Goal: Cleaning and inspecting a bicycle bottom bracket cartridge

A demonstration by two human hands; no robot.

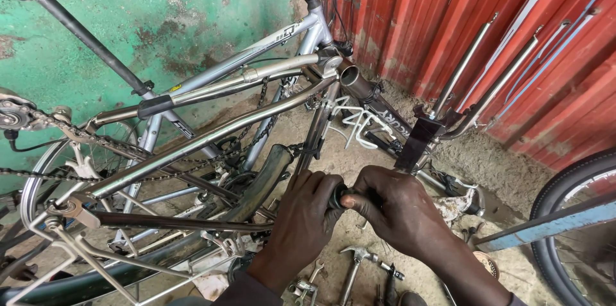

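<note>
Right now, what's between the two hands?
In the head view, a short dark cylindrical part lies between the left hand and the right hand. Both grip it with no bare gap; it belongs to the bare metal bike frame.

Two bare hands (346, 209) meet at lower centre. Two bicycle frames stand at left: a bare grey steel frame (212, 132) in front, and a silver painted frame (282, 39) behind. One rusty drive chain (77, 136) hangs at left. One black rubber tyre (558, 216) shows at lower right. Perhaps three long chrome rods (487, 81) lean against the red corrugated wall. One steel claw hammer (354, 264) lies at bottom centre.
</note>
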